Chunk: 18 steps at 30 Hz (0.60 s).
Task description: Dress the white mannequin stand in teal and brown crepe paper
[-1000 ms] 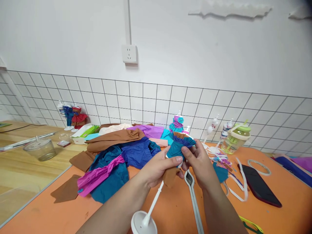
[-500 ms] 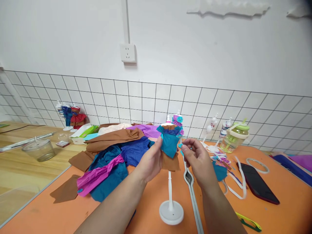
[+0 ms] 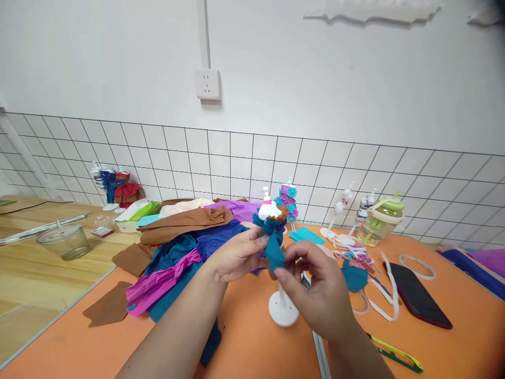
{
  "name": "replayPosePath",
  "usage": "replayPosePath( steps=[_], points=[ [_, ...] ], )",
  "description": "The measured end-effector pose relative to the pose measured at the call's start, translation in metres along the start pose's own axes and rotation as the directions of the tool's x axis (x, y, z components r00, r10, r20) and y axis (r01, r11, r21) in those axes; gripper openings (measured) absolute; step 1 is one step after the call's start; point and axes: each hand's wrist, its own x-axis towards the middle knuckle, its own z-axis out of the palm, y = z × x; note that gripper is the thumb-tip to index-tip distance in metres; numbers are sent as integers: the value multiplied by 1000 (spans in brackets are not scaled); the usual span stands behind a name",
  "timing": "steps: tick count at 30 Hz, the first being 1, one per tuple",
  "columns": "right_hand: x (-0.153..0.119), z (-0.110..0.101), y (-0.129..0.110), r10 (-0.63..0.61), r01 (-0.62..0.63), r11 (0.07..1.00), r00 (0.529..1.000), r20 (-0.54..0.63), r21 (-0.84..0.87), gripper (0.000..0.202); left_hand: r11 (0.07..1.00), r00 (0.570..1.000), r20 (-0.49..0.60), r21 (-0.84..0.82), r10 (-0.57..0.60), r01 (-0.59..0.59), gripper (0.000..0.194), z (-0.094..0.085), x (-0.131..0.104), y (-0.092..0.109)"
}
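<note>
A small white dress form [image 3: 269, 209] with a pink band at its neck stands on a round white base [image 3: 283, 310], leaning slightly. Ruffled teal crepe paper [image 3: 275, 251] hangs from it, with some brown and blue paper at its top. My left hand [image 3: 232, 257] grips the form's clothed side, its thumb lying against the teal paper. The lower end of that teal paper is pinched between thumb and finger of my right hand [image 3: 321, 289]. Part of the form's pole is hidden behind my right fingers.
Crepe paper sheets [image 3: 185, 223] are heaped at left. Behind stands a decorated form [image 3: 288, 200]. To the right are paper scraps [image 3: 355, 276], a phone [image 3: 416, 295], a tape ring [image 3: 417, 267], a drink bottle [image 3: 382, 221] and yellow-green snips [image 3: 398, 353].
The dress form has tilted, and its base has moved farther back. The teal paper, spread flat before, is now gathered narrow. My right hand has moved down and left onto its lower end.
</note>
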Motion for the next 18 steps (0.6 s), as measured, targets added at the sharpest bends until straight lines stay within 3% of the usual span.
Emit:
replayPosePath(
  steps=[2, 5, 9, 12, 14, 18],
  points=[
    [-8, -3, -10, -80, 79, 996, 997, 24, 35, 7, 1000, 999, 33, 21, -5, 4, 39, -4, -3, 6],
    [-13, -9, -19, -121, 124, 990, 992, -41, 73, 13, 999, 999, 40, -41, 20, -18, 39, -7, -5, 12],
    [-14, -12, -12, -51, 38, 994, 991, -124, -106, 14, 945, 989, 127, -308, -72, 109, 40, -12, -2, 8],
    [-24, -14, 11, 26, -69, 966, 985, -172, -250, 15, 853, 960, 212, -451, -184, 263, 41, -28, -10, -8],
    [-42, -23, 34, 99, -134, 928, 988, -116, -348, 20, 811, 946, 215, -488, -244, 321, 37, -43, -26, -24],
    [-94, -73, 95, 334, -212, 754, 939, 84, -622, 25, 728, 909, 191, -547, -372, 413, 56, -70, -73, -59]
  ],
)
